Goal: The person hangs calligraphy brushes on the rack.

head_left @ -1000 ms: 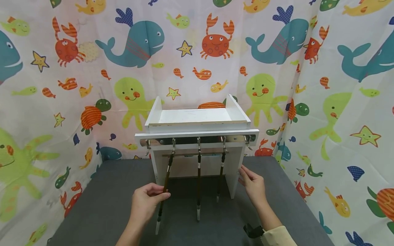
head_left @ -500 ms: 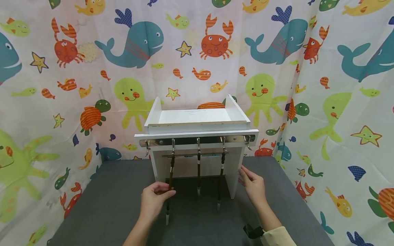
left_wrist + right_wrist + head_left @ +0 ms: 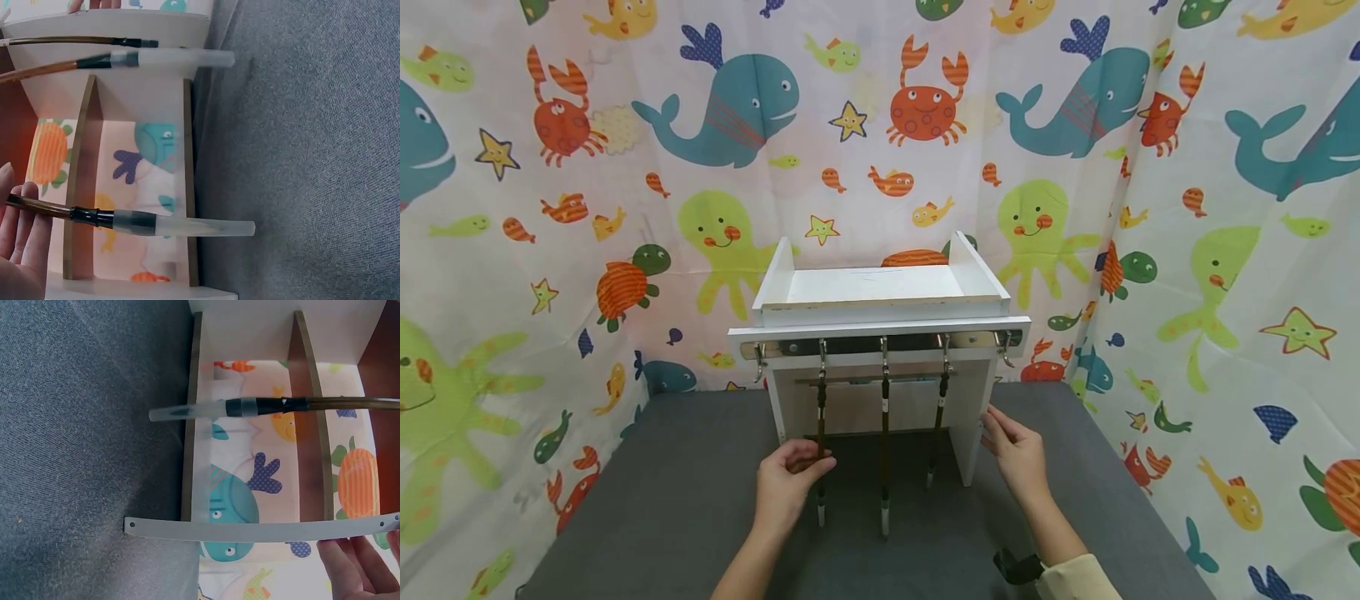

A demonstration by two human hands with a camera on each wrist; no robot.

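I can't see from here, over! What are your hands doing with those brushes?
Left hand pinches left brush, hanging from its hook. Right hand open against white rack side. Middle brush hangs close beside.

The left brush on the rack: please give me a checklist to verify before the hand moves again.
1. Left hand grips the left brush: ok.
2. Brush top at its hook: cannot tell whether the loop sits on it.
3. Clear cap on the brush tip: ok.
4. Middle brush and right brush hang apart from it: ok.
5. Right hand rests against the rack's side panel: ok.
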